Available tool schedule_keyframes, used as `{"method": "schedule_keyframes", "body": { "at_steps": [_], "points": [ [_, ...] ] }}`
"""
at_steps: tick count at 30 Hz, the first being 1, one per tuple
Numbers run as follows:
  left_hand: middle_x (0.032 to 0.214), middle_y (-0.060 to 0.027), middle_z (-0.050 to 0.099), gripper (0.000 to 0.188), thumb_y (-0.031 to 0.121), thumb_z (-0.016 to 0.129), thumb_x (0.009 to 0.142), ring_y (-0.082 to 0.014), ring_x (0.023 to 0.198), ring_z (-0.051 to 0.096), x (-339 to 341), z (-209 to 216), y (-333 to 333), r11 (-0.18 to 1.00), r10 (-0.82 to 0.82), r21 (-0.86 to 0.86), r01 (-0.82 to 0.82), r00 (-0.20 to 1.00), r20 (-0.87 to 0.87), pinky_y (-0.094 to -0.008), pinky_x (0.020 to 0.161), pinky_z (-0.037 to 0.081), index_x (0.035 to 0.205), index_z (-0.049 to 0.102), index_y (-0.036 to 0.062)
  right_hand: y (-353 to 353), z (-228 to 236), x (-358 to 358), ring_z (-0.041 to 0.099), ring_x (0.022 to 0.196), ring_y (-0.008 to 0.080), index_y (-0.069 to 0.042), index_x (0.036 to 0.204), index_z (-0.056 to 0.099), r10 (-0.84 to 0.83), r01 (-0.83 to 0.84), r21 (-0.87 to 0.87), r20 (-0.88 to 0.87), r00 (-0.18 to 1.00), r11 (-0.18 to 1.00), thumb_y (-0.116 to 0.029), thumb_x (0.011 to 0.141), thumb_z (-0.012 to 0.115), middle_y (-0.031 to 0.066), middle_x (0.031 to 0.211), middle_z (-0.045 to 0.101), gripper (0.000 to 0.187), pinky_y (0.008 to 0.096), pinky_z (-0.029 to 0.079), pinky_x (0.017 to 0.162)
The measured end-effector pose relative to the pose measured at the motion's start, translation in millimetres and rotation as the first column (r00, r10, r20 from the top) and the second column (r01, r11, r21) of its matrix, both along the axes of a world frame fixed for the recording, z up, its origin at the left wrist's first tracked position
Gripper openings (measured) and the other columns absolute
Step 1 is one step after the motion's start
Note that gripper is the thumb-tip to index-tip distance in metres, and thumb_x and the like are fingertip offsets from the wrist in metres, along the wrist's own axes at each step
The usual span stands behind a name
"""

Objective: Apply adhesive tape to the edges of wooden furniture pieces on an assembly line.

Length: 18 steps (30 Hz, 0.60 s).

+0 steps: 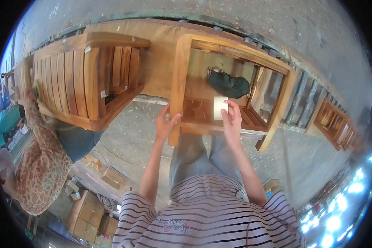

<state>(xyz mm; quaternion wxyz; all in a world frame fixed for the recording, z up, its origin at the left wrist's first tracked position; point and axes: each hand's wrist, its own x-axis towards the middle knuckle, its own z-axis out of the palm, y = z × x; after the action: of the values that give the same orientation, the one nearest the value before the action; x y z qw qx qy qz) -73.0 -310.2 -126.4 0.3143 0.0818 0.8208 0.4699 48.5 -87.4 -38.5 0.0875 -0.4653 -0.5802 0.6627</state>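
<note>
Concrete floor; left hand (166,123) grips wooden frame (178,78), right hand (231,120) holds white, possibly paper, square (220,107).

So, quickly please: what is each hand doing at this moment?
Left hand: closed around the front leg of the wooden chair frame.
Right hand: holding a white sanding block against the seat slats.

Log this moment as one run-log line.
left hand: grips chair leg | right hand: presses white sandpaper pad on seat slats
</note>
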Motion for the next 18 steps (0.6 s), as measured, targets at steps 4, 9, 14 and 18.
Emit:
{"method": "schedule_keyframes", "body": {
  "at_steps": [4, 9, 14, 18],
  "points": [
    [0.098, -0.0134, 0.064, 0.069, 0.022, 0.085, 0.071, -0.0277, 0.100, 0.059, -14.1, 10.5, 29.1, 0.998, -0.014, -0.068, -0.001, 0.975, -0.223, -0.0408, 0.094, 0.045, 0.131, 0.057, 0.0017, 26.5, 3.8, 23.5, 0.055, 0.106, 0.0089, -0.002, 0.129, 0.048, -0.092, 0.092, 0.029, 0.019, 0.996, 0.995, -0.002, 0.096, 0.054, 0.0064, 0.121, 0.059, 0.033, 0.0220, 0.042, 0.087],
    [0.087, -0.0078, 0.060, 0.069, 0.024, 0.083, 0.074, -0.0278, 0.090, 0.060, -61.0, 35.5, 124.6, 0.954, -0.248, -0.297, 0.052, 0.697, -0.673, -0.0355, 0.098, 0.040, 0.133, 0.053, 0.0017, 61.6, 5.7, 55.5, 0.057, 0.105, 0.0090, -0.003, 0.127, 0.048, -0.170, 0.167, 0.035, 0.093, 0.981, 0.985, 0.002, 0.095, 0.053, 0.0065, 0.117, 0.062, 0.032, 0.0233, 0.042, 0.090],
    [0.086, -0.0156, 0.070, 0.072, 0.045, 0.067, 0.084, -0.0369, 0.081, 0.068, -89.4, 46.9, 223.2, 0.670, -0.522, -0.698, 0.252, 0.829, -0.201, -0.0479, 0.077, 0.053, 0.140, 0.044, 0.0047, 91.4, 2.5, 87.0, 0.057, 0.101, 0.0089, -0.003, 0.127, 0.048, -0.270, 0.267, 0.053, 0.081, 0.959, 0.962, 0.002, 0.095, 0.053, 0.0068, 0.113, 0.064, 0.033, 0.0232, 0.043, 0.089],
    [0.091, -0.0287, 0.068, 0.087, 0.055, 0.060, 0.086, -0.0428, 0.087, 0.067, -86.8, 43.2, 253.5, 0.678, -0.479, -0.715, 0.168, 0.840, -0.257, -0.0489, 0.074, 0.054, 0.143, 0.035, -0.0054, 108.5, -3.4, 110.7, 0.059, 0.104, 0.0111, -0.002, 0.128, 0.047, -0.305, 0.304, 0.029, 0.065, 0.950, 0.952, 0.002, 0.095, 0.053, 0.0091, 0.116, 0.064, 0.034, 0.0243, 0.044, 0.090]
  ]
}}
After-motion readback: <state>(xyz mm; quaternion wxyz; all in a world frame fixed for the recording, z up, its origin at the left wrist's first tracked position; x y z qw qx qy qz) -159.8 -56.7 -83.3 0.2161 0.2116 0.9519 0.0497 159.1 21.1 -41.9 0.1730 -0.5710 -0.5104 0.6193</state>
